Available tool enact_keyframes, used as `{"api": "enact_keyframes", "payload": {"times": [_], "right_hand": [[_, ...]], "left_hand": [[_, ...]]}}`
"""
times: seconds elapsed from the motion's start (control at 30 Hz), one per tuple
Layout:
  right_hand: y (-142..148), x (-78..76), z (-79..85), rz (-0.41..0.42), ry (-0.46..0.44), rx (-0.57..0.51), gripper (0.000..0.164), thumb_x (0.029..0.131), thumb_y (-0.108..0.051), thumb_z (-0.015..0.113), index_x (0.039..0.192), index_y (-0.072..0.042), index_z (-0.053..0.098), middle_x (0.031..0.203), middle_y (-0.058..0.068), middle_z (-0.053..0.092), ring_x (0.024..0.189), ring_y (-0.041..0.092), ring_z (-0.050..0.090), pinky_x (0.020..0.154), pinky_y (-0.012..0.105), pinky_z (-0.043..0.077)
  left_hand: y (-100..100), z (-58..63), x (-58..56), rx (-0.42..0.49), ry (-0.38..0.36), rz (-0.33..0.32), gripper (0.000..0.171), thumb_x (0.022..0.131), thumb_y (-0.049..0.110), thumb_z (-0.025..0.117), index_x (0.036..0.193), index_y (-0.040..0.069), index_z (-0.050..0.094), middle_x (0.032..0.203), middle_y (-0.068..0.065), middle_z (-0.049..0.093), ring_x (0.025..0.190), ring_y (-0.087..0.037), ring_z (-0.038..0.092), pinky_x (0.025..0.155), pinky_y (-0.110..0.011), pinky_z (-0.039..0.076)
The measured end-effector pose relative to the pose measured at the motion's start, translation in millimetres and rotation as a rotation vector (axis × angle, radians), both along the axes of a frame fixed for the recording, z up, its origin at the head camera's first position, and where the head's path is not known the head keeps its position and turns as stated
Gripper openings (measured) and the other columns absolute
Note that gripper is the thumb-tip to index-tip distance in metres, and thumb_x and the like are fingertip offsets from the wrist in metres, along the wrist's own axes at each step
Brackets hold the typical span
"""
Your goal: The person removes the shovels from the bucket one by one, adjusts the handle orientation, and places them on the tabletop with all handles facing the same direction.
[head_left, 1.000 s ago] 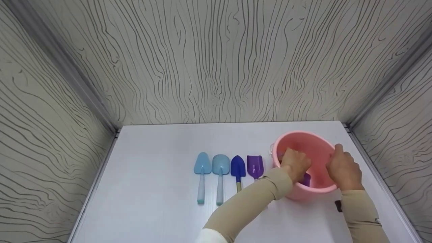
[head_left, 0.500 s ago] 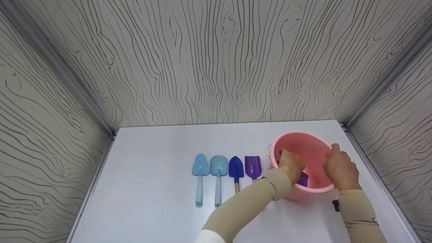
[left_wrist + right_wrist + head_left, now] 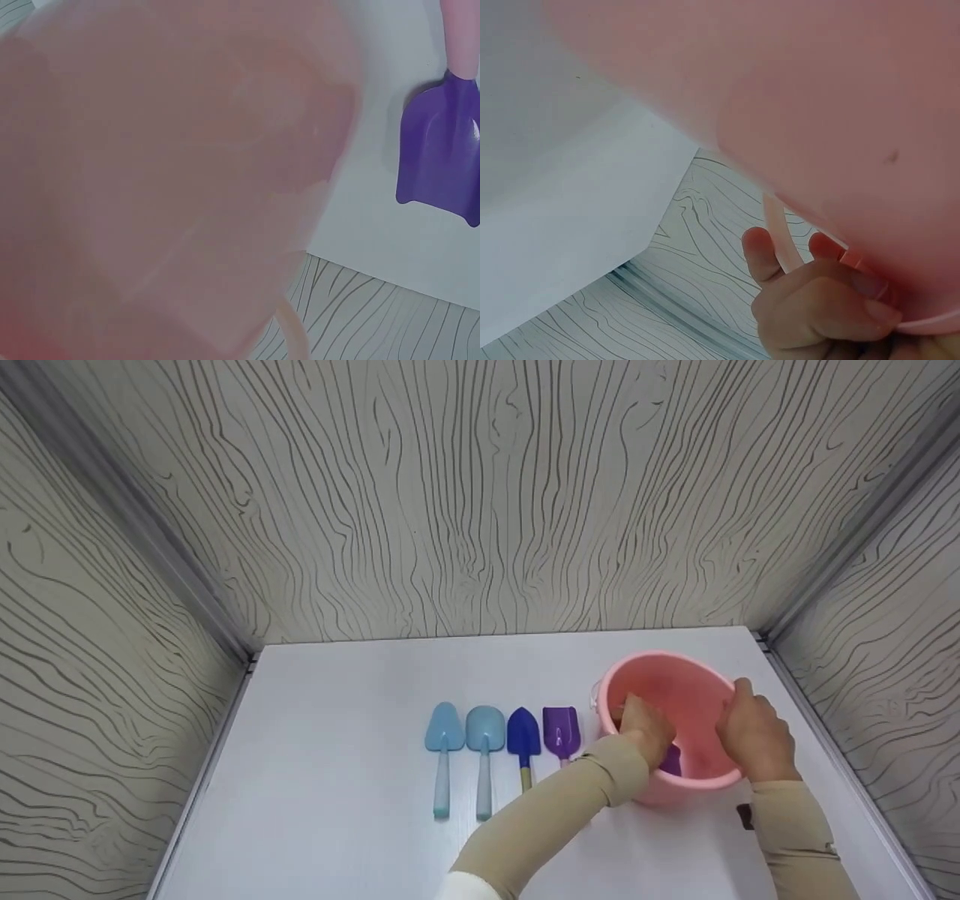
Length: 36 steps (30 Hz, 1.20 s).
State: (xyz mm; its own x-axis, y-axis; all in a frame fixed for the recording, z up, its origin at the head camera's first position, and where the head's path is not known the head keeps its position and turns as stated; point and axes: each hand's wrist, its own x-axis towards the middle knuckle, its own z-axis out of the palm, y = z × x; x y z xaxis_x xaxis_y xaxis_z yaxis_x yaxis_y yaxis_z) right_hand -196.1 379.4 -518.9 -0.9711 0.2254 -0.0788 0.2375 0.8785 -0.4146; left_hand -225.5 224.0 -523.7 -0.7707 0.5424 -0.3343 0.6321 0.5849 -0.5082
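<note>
A pink bucket [image 3: 701,735] stands tilted at the right of the white table in the head view. My left hand [image 3: 646,727] reaches down inside it; the fingertips are hidden, so whether they hold something cannot be seen. Beside that hand a purple piece [image 3: 671,760] shows in the bucket. My right hand [image 3: 757,731] grips the bucket's right rim, and in the right wrist view its fingers [image 3: 825,307] curl at the rim near the bucket's handle [image 3: 780,232]. Left of the bucket lies a purple toy shovel [image 3: 561,729] with a pink grip, partly covered by my left sleeve.
Farther left, in a row with it, lie a dark blue shovel [image 3: 523,731] with a yellowish handle and two light blue shovels [image 3: 485,727]. A small dark object [image 3: 745,816] sits by the right sleeve. Wood-patterned panels [image 3: 480,510] enclose the table's back and sides.
The left hand has shifted slightly within the bucket, and less of the purple piece shows. The right hand keeps its grip on the rim. The whole view has drifted a little.
</note>
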Motion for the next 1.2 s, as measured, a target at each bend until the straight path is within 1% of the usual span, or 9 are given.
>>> {"api": "enact_keyframes", "payload": {"times": [0.23, 0.37, 0.43, 0.5, 0.6, 0.7, 0.83, 1.03, 1.2], "right_hand": [[-1, -1.2, -1.8, 0.000, 0.014, 0.004, 0.040, 0.115, -0.018, 0.035, 0.142, 0.010, 0.036, 0.100, 0.032, 0.056, 0.068, 0.035, 0.059, 0.051, 0.039, 0.048], [1, -3.4, 0.8, 0.004, 0.018, 0.000, 0.041, 0.115, -0.019, 0.035, 0.143, 0.011, 0.036, 0.101, 0.033, 0.057, 0.069, 0.035, 0.060, 0.051, 0.039, 0.049], [2, -4.5, 2.1, 0.002, 0.021, 0.001, 0.041, 0.114, -0.019, 0.035, 0.143, 0.010, 0.035, 0.101, 0.033, 0.056, 0.070, 0.035, 0.060, 0.052, 0.040, 0.049], [2, -5.0, 2.9, 0.001, 0.021, -0.001, 0.041, 0.114, -0.018, 0.035, 0.143, 0.010, 0.035, 0.102, 0.033, 0.056, 0.071, 0.036, 0.060, 0.053, 0.041, 0.049], [2, -4.3, 2.5, 0.005, 0.005, 0.005, 0.040, 0.114, -0.017, 0.035, 0.143, 0.010, 0.035, 0.102, 0.034, 0.056, 0.070, 0.036, 0.059, 0.053, 0.042, 0.049], [1, -3.3, 1.6, 0.011, -0.007, 0.010, 0.039, 0.113, -0.016, 0.034, 0.142, 0.010, 0.034, 0.101, 0.034, 0.056, 0.069, 0.037, 0.060, 0.053, 0.043, 0.049], [-1, -1.7, -0.8, 0.015, 0.003, 0.016, 0.038, 0.113, -0.015, 0.035, 0.140, 0.010, 0.035, 0.098, 0.032, 0.056, 0.068, 0.037, 0.059, 0.053, 0.043, 0.049], [1, -0.7, -1.6, 0.023, 0.028, 0.020, 0.038, 0.112, -0.014, 0.038, 0.141, 0.011, 0.035, 0.096, 0.031, 0.056, 0.066, 0.035, 0.059, 0.051, 0.042, 0.048], [2, 0.1, -1.0, 0.021, 0.002, 0.009, 0.040, 0.113, -0.015, 0.038, 0.144, 0.010, 0.033, 0.100, 0.033, 0.056, 0.070, 0.036, 0.060, 0.054, 0.041, 0.050]], "left_hand": [[-3, 0.6, -1.2, -0.026, 0.028, -0.019, 0.008, 0.106, 0.033, 0.064, 0.109, 0.039, 0.066, 0.080, 0.012, 0.054, 0.071, -0.009, 0.055, 0.066, -0.030, 0.045], [-2, 5.0, -3.5, -0.047, 0.054, -0.017, 0.011, 0.105, 0.031, 0.065, 0.112, 0.039, 0.066, 0.084, 0.013, 0.055, 0.075, -0.010, 0.056, 0.069, -0.031, 0.047], [-1, 7.3, -4.9, -0.029, 0.077, -0.005, 0.011, 0.106, 0.030, 0.063, 0.110, 0.039, 0.066, 0.085, 0.012, 0.055, 0.075, -0.010, 0.056, 0.071, -0.031, 0.047], [-1, 8.8, -6.4, -0.018, 0.105, 0.015, 0.011, 0.107, 0.029, 0.060, 0.106, 0.038, 0.066, 0.083, 0.012, 0.052, 0.073, -0.010, 0.054, 0.071, -0.031, 0.047], [-1, 8.4, -8.0, 0.017, 0.120, 0.055, 0.016, 0.109, 0.028, 0.057, 0.096, 0.035, 0.065, 0.076, 0.010, 0.046, 0.066, -0.010, 0.049, 0.064, -0.031, 0.045], [-1, 7.0, -8.9, 0.035, 0.134, 0.076, 0.023, 0.109, 0.026, 0.057, 0.086, 0.029, 0.062, 0.069, 0.009, 0.042, 0.059, -0.011, 0.045, 0.057, -0.031, 0.041], [-4, 5.9, -8.3, 0.078, 0.158, 0.082, 0.030, 0.110, 0.027, 0.057, 0.079, 0.028, 0.059, 0.067, 0.009, 0.042, 0.057, -0.011, 0.043, 0.055, -0.030, 0.038], [-7, 17.0, -7.4, 0.107, 0.160, 0.072, 0.022, 0.109, 0.031, 0.057, 0.089, 0.034, 0.065, 0.066, 0.010, 0.044, 0.058, -0.012, 0.046, 0.061, -0.028, 0.043], [-10, 27.2, -4.8, 0.096, 0.193, 0.068, 0.018, 0.108, 0.030, 0.057, 0.092, 0.032, 0.066, 0.067, 0.010, 0.046, 0.060, -0.011, 0.050, 0.063, -0.027, 0.048]]}}
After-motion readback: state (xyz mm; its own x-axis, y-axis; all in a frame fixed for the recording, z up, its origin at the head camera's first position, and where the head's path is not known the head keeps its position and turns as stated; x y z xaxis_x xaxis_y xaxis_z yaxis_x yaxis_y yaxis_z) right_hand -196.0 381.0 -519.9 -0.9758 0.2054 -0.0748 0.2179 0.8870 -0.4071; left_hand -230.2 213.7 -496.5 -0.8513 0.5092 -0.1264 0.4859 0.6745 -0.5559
